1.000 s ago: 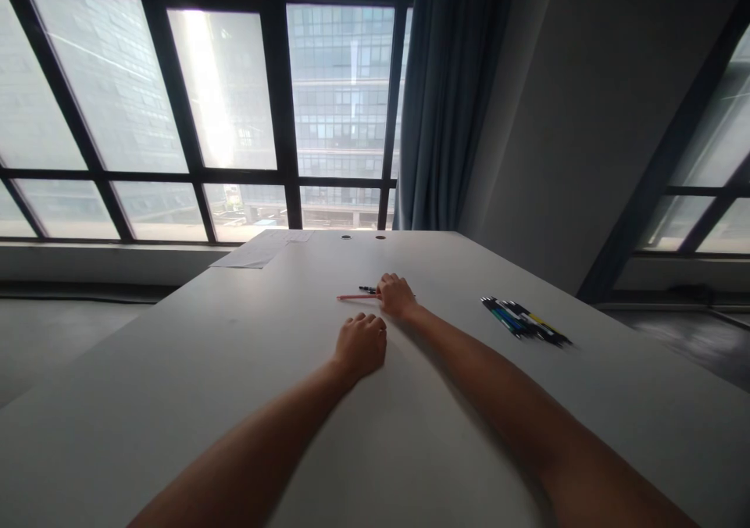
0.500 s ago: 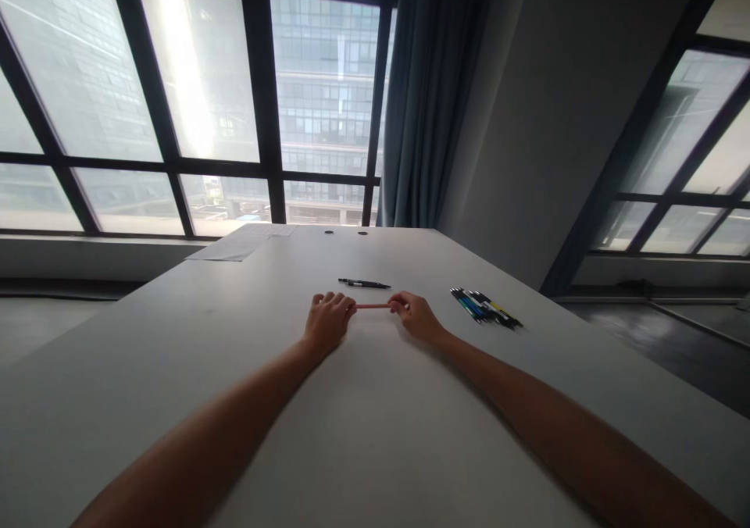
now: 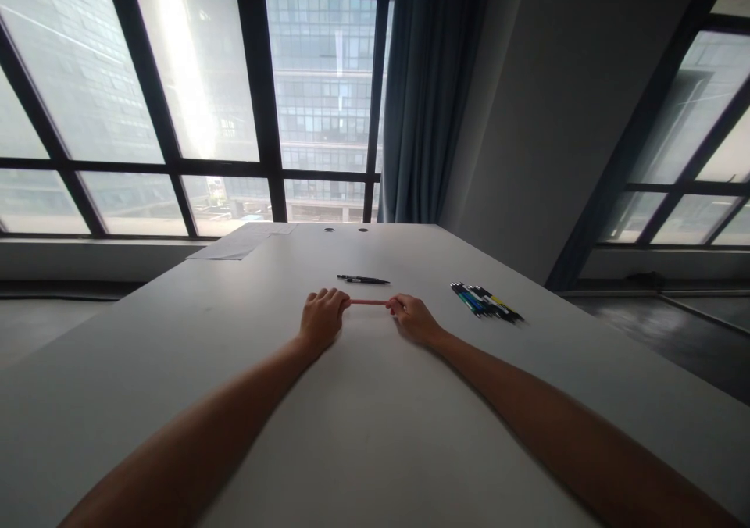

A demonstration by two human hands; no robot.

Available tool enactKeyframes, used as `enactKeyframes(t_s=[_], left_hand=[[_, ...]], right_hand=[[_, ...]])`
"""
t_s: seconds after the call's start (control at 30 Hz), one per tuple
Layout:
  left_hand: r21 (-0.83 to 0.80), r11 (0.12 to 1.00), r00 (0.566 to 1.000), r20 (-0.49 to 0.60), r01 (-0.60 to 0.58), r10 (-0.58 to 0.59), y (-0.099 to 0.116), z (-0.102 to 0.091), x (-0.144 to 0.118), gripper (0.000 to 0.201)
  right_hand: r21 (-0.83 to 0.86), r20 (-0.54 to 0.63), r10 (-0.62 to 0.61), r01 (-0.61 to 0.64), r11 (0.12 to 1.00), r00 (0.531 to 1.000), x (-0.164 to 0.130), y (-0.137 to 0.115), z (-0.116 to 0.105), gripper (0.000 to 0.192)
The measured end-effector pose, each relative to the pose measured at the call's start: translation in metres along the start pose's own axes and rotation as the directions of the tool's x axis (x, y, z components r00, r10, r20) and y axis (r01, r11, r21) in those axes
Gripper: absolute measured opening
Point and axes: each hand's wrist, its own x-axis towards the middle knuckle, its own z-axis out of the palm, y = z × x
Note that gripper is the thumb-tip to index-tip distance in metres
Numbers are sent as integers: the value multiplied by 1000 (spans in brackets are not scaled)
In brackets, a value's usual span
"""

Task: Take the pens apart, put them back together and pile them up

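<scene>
**Both hands on one pink pen at mid-counter**

Tall dark-framed windows [image 3: 199, 98] fill the wall behind a pale, smooth, matte counter [image 3: 375, 434], with office blocks beyond the glass and a blue-grey curtain [image 3: 430, 90] hanging in soft folds at the right end of the panes. No writing or brand can be read anywhere; the sheets of paper [image 3: 243, 243] at the far left corner are too distant to make out.

The left hand [image 3: 321, 319] is curled, knuckles up, its fingertips pinching the left end of a thin pink pen [image 3: 369, 302]. The right hand [image 3: 413, 317] is curled the same way and pinches the right end. The pen runs level between them, crosswise, just above or on the counter; which cannot be told. Both forearms lie stretched out over the surface.

Just beyond the pink pen, apart from it, a slim black pen [image 3: 363, 280] lies flat and nearly parallel. To the right, well apart from the right hand, a bundle of pens [image 3: 486, 302] lies side by side, dark barrels with blue, green and yellow accents, angled towards the right edge. Two small round holes [image 3: 345, 230] sit near the far edge.

Bare counter spreads wide to the left of the hands and across the near side.
</scene>
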Motion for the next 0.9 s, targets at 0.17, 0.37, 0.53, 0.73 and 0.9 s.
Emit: enactKeyframes(t_s=[0.17, 0.37, 0.53, 0.73, 0.9], left_hand=[[5, 1000, 1000, -8, 16, -16, 1, -2, 0, 24], [3, 1000, 1000, -9, 18, -18, 3, -2, 1, 22], [4, 1000, 1000, -11, 9, -9, 1, -1, 1, 22], [42, 989, 990, -18, -142, 143, 6, -8, 1, 19], [28, 946, 945, 64, -322, 320, 20, -13, 0, 28]], right_hand=[[-70, 55, -3, 6, 998, 998, -2, -5, -3, 31], [-91, 60, 28, -23, 996, 998, -4, -11, -5, 31], [-75, 67, 35, -29, 997, 997, -5, -11, -7, 30], [-22, 70, 20, -18, 1000, 997, -5, -16, -7, 30], [178, 136, 13, -37, 983, 991, -6, -35, -5, 32]])
